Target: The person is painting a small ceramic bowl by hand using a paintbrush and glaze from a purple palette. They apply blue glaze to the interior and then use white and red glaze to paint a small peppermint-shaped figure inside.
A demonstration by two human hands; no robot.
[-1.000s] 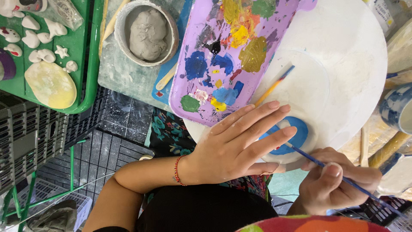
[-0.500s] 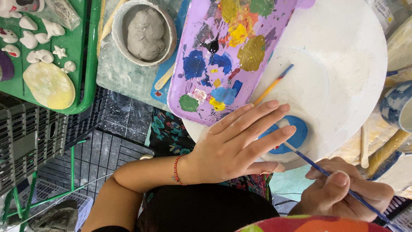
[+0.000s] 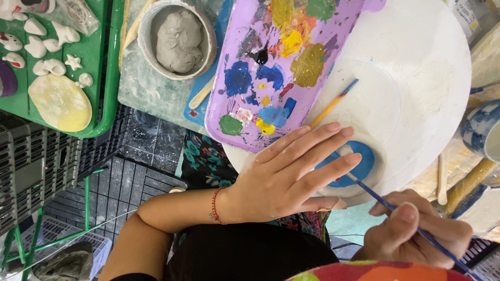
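My left hand (image 3: 289, 174) lies flat, fingers spread, on the near edge of a round white plate (image 3: 375, 112) that rests on a larger white disc (image 3: 432, 67). A blue painted ring (image 3: 362, 166) shows on the plate just past my fingertips. My right hand (image 3: 416, 229) grips a thin blue paintbrush (image 3: 380, 200) like a pen, its tip touching the blue ring. A purple palette (image 3: 276, 67) with blue, yellow, green and ochre paint blobs lies on the disc's left part. A second brush (image 3: 333, 104) leans on the palette's edge.
A bowl of grey clay (image 3: 177, 36) stands left of the palette. A green tray (image 3: 57, 67) at far left holds small white clay shapes and a yellowish oval piece. A blue-and-white cup (image 3: 482, 130) and wooden sticks (image 3: 442, 171) lie at right. Black crates (image 3: 36, 171) sit below.
My right hand has slid a little to the right and down, drawing the brush along the blue ring. My left hand stays flat on the plate.
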